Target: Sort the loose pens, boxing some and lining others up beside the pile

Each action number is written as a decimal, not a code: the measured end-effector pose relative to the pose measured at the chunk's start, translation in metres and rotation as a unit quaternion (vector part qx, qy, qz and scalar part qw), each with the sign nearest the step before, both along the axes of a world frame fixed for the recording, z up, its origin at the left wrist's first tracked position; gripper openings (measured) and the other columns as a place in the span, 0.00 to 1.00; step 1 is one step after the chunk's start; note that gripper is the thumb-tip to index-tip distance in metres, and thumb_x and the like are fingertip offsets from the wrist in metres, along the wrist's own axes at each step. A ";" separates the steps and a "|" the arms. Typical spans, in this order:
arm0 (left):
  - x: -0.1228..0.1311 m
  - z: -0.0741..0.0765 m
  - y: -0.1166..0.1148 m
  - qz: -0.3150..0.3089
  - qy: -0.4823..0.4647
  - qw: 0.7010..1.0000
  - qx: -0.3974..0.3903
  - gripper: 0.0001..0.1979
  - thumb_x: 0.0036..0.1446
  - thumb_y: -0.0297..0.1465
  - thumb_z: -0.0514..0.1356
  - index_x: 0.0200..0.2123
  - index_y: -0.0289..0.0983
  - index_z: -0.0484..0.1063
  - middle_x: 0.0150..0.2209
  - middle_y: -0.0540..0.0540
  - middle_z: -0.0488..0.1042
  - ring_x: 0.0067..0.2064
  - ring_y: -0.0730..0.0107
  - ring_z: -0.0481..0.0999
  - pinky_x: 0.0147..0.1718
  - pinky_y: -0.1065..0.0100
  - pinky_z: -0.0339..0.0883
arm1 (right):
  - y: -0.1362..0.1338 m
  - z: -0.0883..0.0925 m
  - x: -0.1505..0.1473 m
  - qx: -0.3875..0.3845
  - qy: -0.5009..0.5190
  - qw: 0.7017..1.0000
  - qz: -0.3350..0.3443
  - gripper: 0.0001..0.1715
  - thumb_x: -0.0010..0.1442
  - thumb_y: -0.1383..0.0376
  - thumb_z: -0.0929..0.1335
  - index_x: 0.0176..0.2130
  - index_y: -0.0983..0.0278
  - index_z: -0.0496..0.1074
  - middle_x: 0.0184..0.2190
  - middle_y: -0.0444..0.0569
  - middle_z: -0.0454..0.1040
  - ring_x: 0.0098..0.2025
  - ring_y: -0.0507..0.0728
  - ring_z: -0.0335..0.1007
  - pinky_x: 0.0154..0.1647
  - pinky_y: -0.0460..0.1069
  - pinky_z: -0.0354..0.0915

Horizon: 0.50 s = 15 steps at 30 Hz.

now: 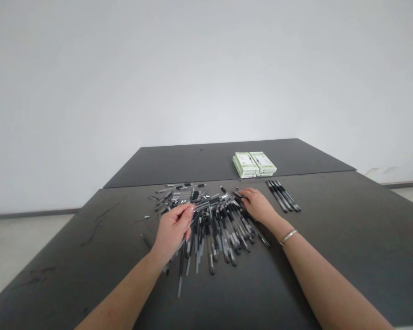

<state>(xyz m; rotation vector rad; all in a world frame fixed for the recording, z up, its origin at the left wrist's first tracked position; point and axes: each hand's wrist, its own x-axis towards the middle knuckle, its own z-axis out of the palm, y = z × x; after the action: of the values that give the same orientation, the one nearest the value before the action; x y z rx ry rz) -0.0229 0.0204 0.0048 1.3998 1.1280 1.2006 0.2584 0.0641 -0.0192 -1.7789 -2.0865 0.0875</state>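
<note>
Room: white wall (206,68) behind, grey floor (17,256) visible either side of the surface, dark skirting along the wall base.

Surface: dark grey surface (333,220), scuffed at left, its left edge running diagonally toward the lower-left corner, right edge leaving the frame. Second dark panel (192,162) butts against its far side, forming a straight seam.

Open room: wide stretch of dark surface right of the hands, smaller stretch left of the pile, more between the pile and the near side.

Pen pile: gel pens (220,233), black and clear, fanned out mid-surface, tips spread toward the person, a few overhanging the left hand's wrist side.

Boxes: pale green boxes (254,164) in two stacks, side by side, on the far panel right at the seam.

Pen parts: loose pen parts (179,195) in a messy strip at the pile's far-left end, touching it.

Pen row: neat row of pens (282,195) lying parallel, right of the pile, well apart from it, just beyond the right hand.

Left hand: left hand (174,231) over the pile's left side, fingers half curled, not clenched; cannot tell if a pen is pinched.

Right hand: right hand (258,206) open, relaxed, fingers lying on the pile's far-right pens, nothing gripped.

Bracelet: thin silver bracelet (288,237) on right wrist.
</note>
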 end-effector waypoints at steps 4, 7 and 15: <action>0.001 0.000 -0.001 -0.002 -0.011 1.000 -0.001 0.20 0.59 0.43 0.59 0.43 0.31 0.74 0.15 0.60 0.56 0.12 0.81 0.59 0.12 0.77 0.55 | 0.003 -0.002 -0.004 -0.002 -0.006 1.000 -0.014 0.17 0.63 0.69 0.63 0.49 0.68 0.76 0.46 0.56 0.77 0.49 0.61 0.69 0.53 0.51 0.60; 0.001 0.001 -0.001 -0.001 -0.013 1.000 0.000 0.20 0.58 0.43 0.60 0.42 0.31 0.75 0.16 0.60 0.57 0.12 0.81 0.59 0.12 0.76 0.56 | 0.002 0.000 -0.006 -0.002 -0.004 1.000 -0.026 0.14 0.63 0.69 0.64 0.43 0.67 0.78 0.42 0.57 0.77 0.46 0.60 0.70 0.51 0.50 0.61; -0.001 -0.004 0.001 -0.012 -0.035 0.999 -0.002 0.19 0.58 0.42 0.60 0.43 0.32 0.75 0.16 0.60 0.56 0.13 0.81 0.59 0.12 0.76 0.56 | -0.004 0.006 -0.001 0.003 0.044 0.996 -0.075 0.12 0.60 0.69 0.64 0.40 0.69 0.76 0.37 0.57 0.78 0.41 0.59 0.73 0.44 0.50 0.64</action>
<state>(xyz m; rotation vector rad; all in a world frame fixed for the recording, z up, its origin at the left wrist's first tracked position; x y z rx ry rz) -0.0240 0.0210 0.0005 1.3538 1.0617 1.2209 0.2571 0.0596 -0.0133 -1.8856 -1.8845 0.1148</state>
